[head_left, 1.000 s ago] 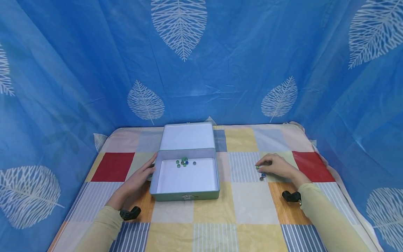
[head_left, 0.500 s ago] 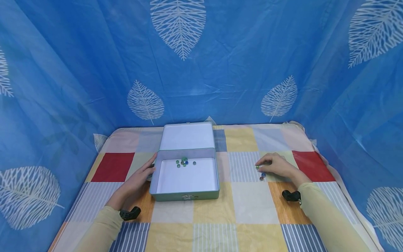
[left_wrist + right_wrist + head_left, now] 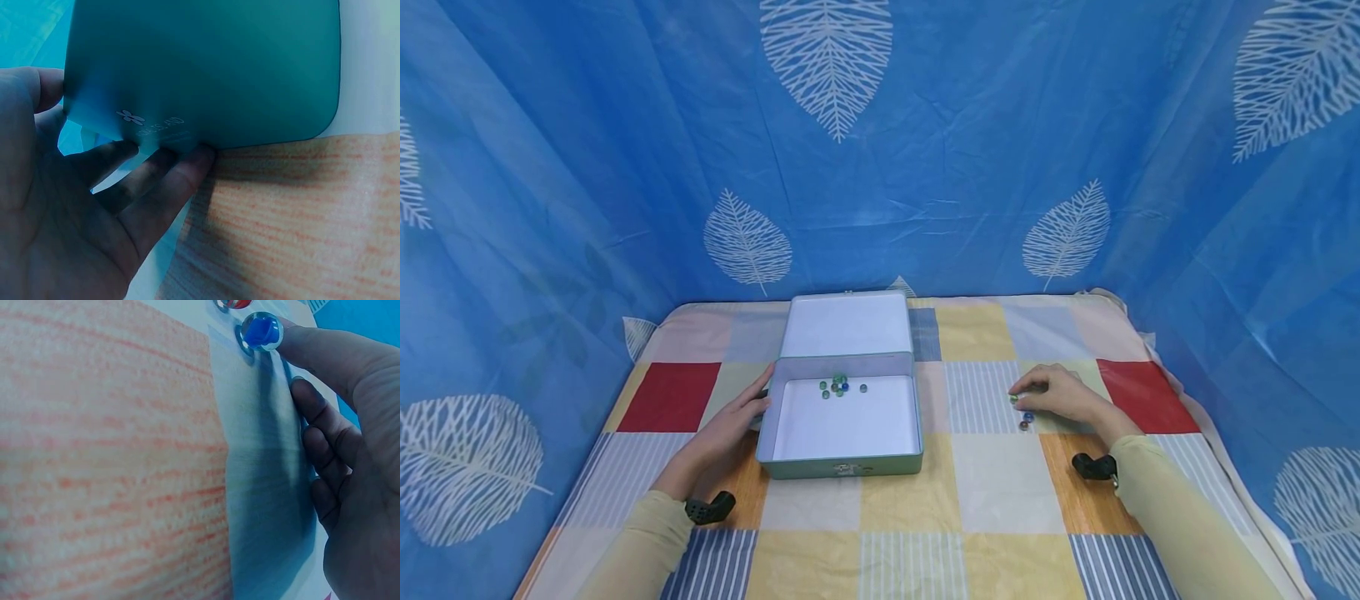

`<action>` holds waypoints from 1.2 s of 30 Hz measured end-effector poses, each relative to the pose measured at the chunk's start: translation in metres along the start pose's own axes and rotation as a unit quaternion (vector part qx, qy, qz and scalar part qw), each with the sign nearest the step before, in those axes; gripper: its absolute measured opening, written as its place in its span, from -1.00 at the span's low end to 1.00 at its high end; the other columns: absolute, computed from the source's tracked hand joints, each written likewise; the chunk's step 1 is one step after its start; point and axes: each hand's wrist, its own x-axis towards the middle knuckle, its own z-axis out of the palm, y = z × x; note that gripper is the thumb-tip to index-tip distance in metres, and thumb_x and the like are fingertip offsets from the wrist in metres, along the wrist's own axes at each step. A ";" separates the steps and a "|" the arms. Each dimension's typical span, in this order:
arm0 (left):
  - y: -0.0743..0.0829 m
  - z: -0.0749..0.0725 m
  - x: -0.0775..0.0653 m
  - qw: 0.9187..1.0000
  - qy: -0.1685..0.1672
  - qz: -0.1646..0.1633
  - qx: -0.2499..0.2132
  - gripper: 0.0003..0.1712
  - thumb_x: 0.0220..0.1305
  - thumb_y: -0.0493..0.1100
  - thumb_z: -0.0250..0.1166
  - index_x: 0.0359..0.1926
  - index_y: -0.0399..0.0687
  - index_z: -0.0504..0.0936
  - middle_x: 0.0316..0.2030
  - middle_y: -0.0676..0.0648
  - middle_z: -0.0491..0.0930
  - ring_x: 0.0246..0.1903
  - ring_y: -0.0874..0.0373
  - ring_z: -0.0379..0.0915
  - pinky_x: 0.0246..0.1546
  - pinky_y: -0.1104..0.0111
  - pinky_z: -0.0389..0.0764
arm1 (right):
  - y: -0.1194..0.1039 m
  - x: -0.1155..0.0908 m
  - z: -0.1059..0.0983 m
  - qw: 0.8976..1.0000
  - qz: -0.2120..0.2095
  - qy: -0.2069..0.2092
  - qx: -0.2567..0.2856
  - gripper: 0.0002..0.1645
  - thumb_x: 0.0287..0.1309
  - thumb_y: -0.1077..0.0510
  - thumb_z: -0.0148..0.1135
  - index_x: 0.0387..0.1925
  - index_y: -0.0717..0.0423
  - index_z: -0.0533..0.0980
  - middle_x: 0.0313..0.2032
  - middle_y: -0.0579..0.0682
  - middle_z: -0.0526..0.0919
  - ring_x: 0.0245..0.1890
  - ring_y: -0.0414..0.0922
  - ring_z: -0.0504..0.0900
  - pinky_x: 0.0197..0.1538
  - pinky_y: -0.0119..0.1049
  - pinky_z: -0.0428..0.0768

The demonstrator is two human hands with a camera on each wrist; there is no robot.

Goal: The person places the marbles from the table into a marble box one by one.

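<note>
In the head view, my left hand (image 3: 727, 427) lies along the left side of an open green metal box (image 3: 839, 468). The left wrist view shows its fingers fairly straight, fingertips touching the box's outer wall (image 3: 206, 69). Several glass marbles (image 3: 839, 387) lie inside, toward the back of the white interior. On the right, my right hand (image 3: 1060, 395) pinches a green marble (image 3: 1013, 400) at the cloth between thumb and forefinger. A blue marble (image 3: 261, 332) sits close by the thumb, with a reddish-brown marble (image 3: 1024, 426) beside it. The right wrist view hides the green one.
The box's lid (image 3: 847, 325) is laid back behind it. A patchwork cloth (image 3: 910, 558) covers the table. Blue curtains (image 3: 925, 167) with white leaf prints close off the back and both sides.
</note>
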 end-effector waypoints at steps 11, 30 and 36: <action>0.001 0.000 0.000 1.000 0.001 -0.001 0.001 -0.32 0.66 0.08 -0.12 0.60 0.66 -0.17 0.63 0.08 -0.30 0.58 -0.14 -0.38 0.42 -0.33 -0.12 | -0.001 -0.001 0.000 1.000 0.003 0.006 -0.002 -0.78 0.23 -0.05 0.46 -0.10 -0.18 0.75 -0.04 -0.10 0.64 0.12 0.05 0.38 0.15 0.09 0.39; 0.003 -0.001 -0.001 1.000 -0.002 0.030 0.005 -0.29 0.66 0.05 -0.10 0.65 0.38 -0.17 0.63 -0.01 -0.27 0.58 -0.16 -0.34 0.41 -0.34 -0.07 | 0.004 0.002 0.002 1.000 -0.009 0.007 0.004 -0.82 0.23 -0.01 0.46 -0.12 -0.19 0.75 -0.07 -0.13 0.66 0.07 -0.01 0.47 0.13 0.01 0.42; 0.002 -0.001 0.000 1.000 0.001 0.027 0.010 -0.30 0.66 0.04 -0.11 0.65 0.40 -0.16 0.64 -0.01 -0.27 0.58 -0.17 -0.34 0.41 -0.35 -0.09 | 0.003 0.002 0.002 1.000 -0.013 0.015 0.000 -0.84 0.22 0.01 0.47 -0.15 -0.20 0.75 -0.10 -0.15 0.66 0.07 0.00 0.45 0.14 0.04 0.40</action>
